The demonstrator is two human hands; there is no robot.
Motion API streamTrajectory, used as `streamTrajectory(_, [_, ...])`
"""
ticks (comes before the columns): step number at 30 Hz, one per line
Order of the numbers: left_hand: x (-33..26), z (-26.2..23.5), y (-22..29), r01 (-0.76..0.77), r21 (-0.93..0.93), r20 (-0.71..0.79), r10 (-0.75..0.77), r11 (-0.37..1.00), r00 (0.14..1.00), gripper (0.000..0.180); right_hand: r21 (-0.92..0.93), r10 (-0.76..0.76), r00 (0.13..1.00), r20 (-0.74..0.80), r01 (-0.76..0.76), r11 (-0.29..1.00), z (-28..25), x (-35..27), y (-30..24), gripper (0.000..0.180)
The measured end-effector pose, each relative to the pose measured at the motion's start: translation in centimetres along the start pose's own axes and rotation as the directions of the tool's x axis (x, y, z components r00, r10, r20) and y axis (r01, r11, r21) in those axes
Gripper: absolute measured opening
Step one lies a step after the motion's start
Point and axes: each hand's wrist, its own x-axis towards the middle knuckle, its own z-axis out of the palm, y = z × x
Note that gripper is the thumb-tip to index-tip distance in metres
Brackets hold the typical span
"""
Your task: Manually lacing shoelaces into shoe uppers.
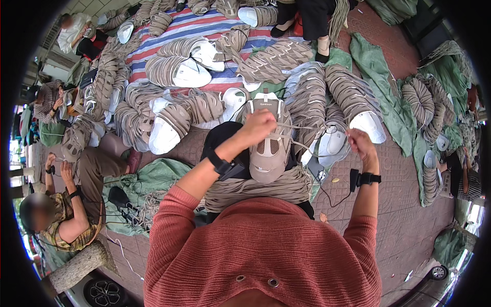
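A taupe shoe upper [271, 163] with mesh panels rests on my lap, its toe toward me. My left hand [260, 126] lies over its opening, fingers closed at a beige shoelace [302, 127] that runs out to the right. At the right, raised away from the upper, my right hand [362, 143] is pinched closed; the lace stretches toward it, and its thin end is hard to make out. Beneath the upper, a thick bundle of beige laces [230, 193] lies across my lap. Both wrists wear black bands with small devices.
Stacks of nested shoe uppers [353, 97] with white linings lie ahead, some on a striped sheet [169, 30]. Green sacking [378, 87] lies at the right. A co-worker [66, 215] sits at the left, another person [307, 23] is ahead. A cable [332, 204] hangs by my right wrist.
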Motion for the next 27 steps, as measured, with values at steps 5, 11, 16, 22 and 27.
streamTrajectory(5, [-3.9, -7.8, 3.0, 0.009, -0.829, -0.043, -0.080, 0.559, 0.996, 0.019, -0.035, 0.039, 0.984, -0.176, -0.045, 0.998, -2.3, -1.0, 6.4, 0.030])
streamTrajectory(11, [-13.7, -18.2, -4.2, -0.233, -0.915, -0.374, -0.476, 0.330, 0.796, 0.017, 0.143, -0.147, 0.986, -0.073, 0.157, 0.977, 2.0, -1.2, 6.8, 0.027])
streamTrajectory(16, [-21.6, -18.9, -8.6, 0.382, -0.840, -0.169, -0.855, 0.385, 0.491, 0.032, 0.128, -0.467, 0.865, 0.184, 0.450, 0.884, 14.1, -1.4, 1.2, 0.027])
streamTrajectory(22, [-18.8, -13.2, -6.4, 0.779, 0.037, -0.068, -0.776, 0.626, 0.627, 0.041, -0.633, -0.769, 0.619, 0.159, 0.662, 0.401, 19.8, -1.8, 1.1, 0.025])
streamTrajectory(27, [-10.1, -8.4, -5.7, 0.131, 0.183, -0.197, -0.094, 0.974, 0.976, 0.022, -0.566, -0.579, 0.793, 0.191, 0.571, 0.595, 19.7, -5.2, 1.5, 0.024])
